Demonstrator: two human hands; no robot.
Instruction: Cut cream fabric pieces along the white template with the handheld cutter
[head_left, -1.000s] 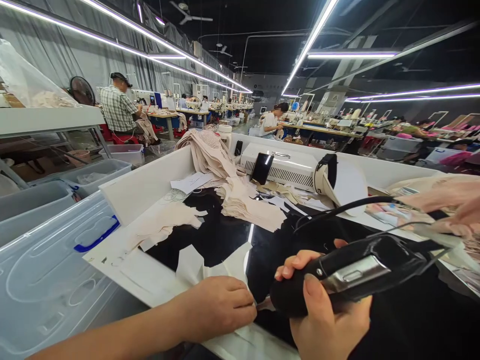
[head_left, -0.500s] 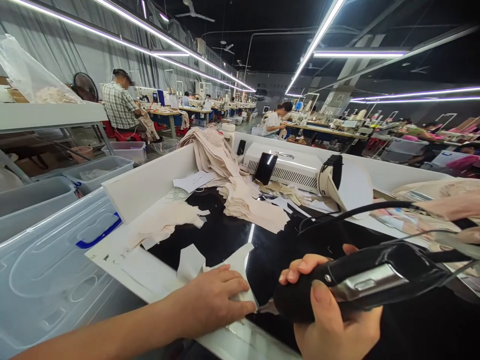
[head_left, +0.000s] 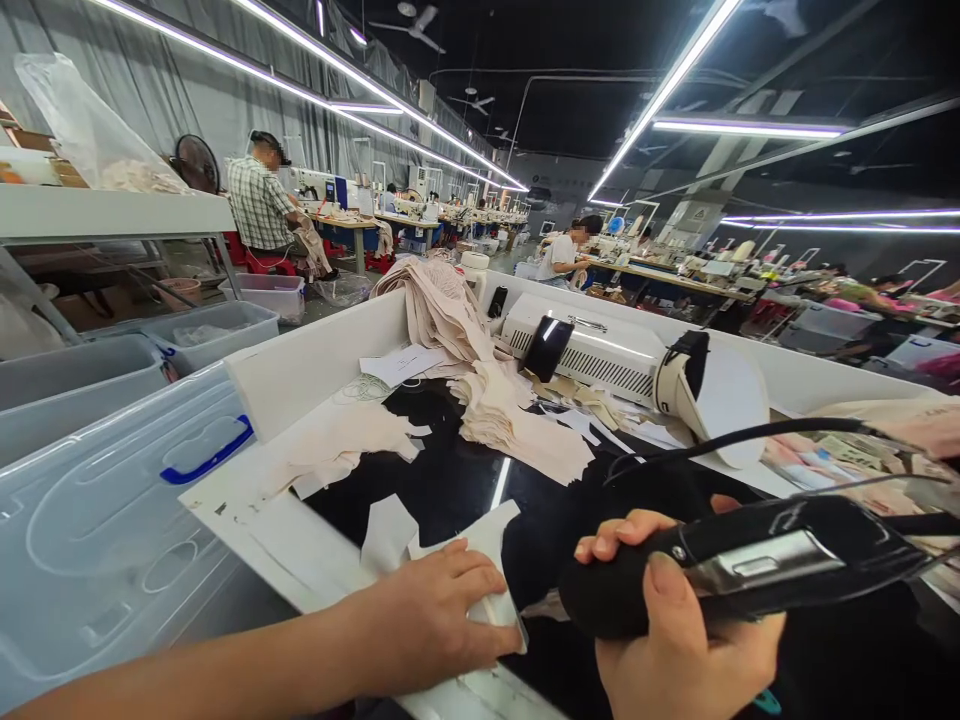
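My right hand [head_left: 679, 640] is closed round a black hand-held electric tool [head_left: 742, 565] with a metal plate on its side and a cable running off to the right. Its metal tip [head_left: 541, 606] points left at a pale cut fabric piece [head_left: 484, 545] on the glossy black work surface [head_left: 442, 480]. My left hand [head_left: 435, 610] lies on the near end of that piece, fingers stretched out flat and pressing it down beside the tip.
A stack of beige cut pieces [head_left: 517, 420] and a heap of beige cloth [head_left: 435, 300] lie further back, by a white machine [head_left: 600, 350]. White walls [head_left: 315, 360] edge the bench. Clear plastic bins [head_left: 112, 500] stand at left. Other people sit at sewing tables behind.
My left hand's fingers have gone from curled to flat on the fabric piece. The view has shifted slightly, and the tool stays at the piece's edge.
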